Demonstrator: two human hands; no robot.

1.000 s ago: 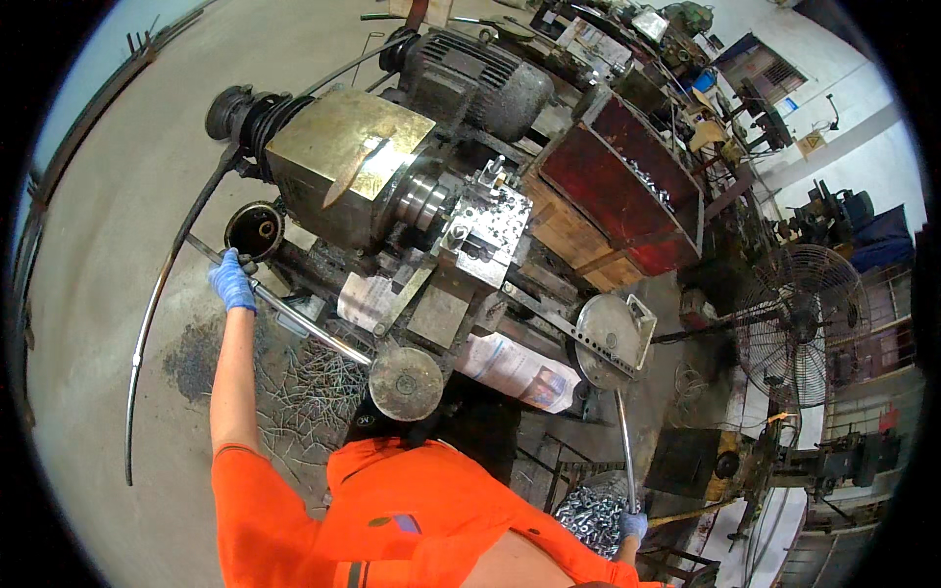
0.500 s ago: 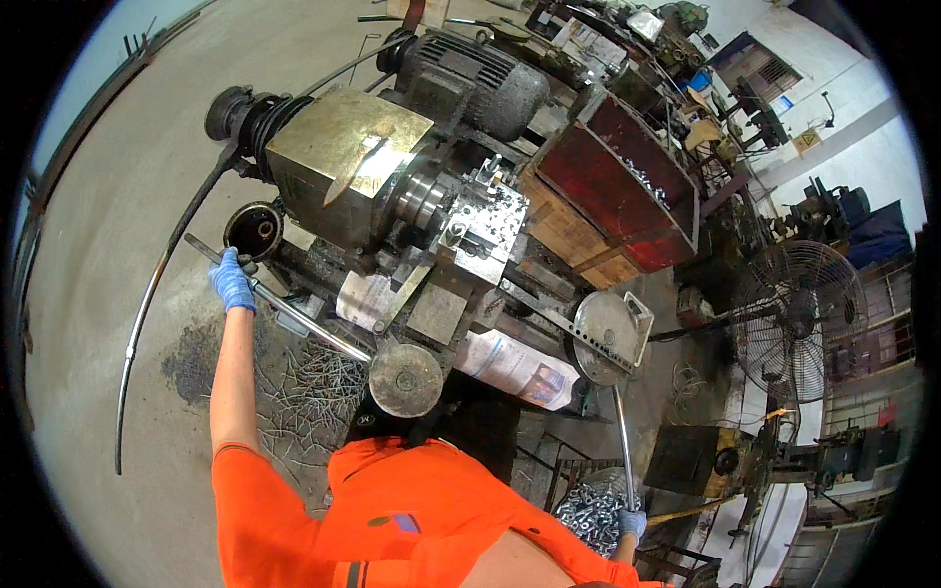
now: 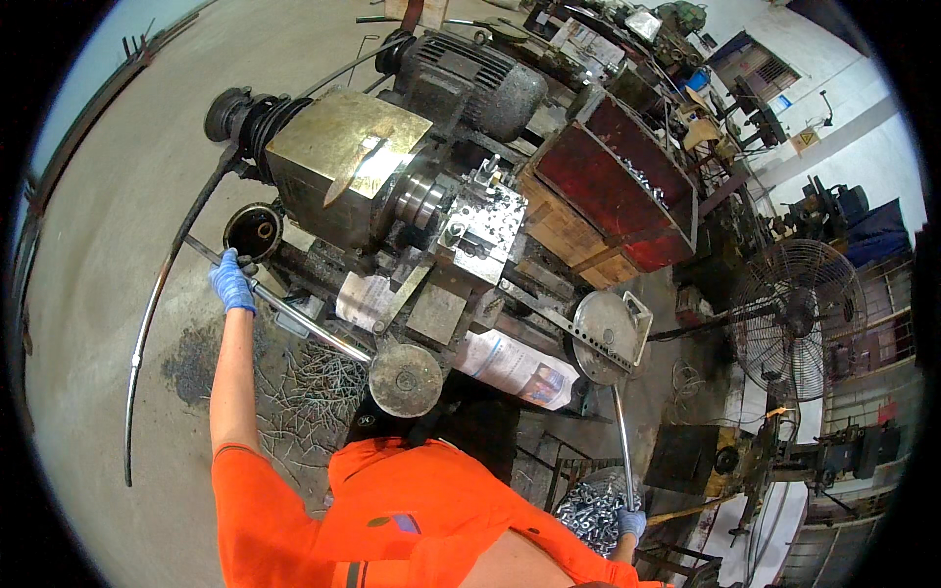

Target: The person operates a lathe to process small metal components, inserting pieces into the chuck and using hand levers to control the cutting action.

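Observation:
My left hand [image 3: 232, 281], in a blue glove, is closed round a metal lever [image 3: 319, 331] at the machine's left side. That lever slants down to a round greasy disc [image 3: 405, 380] in front of me. At the lower right, my gloved right hand [image 3: 631, 526] grips the end of a shiny steel lever [image 3: 623, 441] that comes down from a larger round plate [image 3: 600, 333]. Between them stands the lathe-like machine, with a bright metal chuck [image 3: 421, 199] and a tool slide [image 3: 488, 233] wet with oil. The inner sides of both hands are hidden.
A long bent lever [image 3: 147, 333] hangs at the machine's left. Metal shavings [image 3: 309, 392] litter the floor below my left arm. A basket of metal parts [image 3: 591, 514] is beside my right hand. A red bin [image 3: 613, 186] and a standing fan [image 3: 799, 314] are to the right.
The long bent lever at the far left has swung, its lower end shifting slightly right and nearer. Both hands stay in nearly the same places on their levers.

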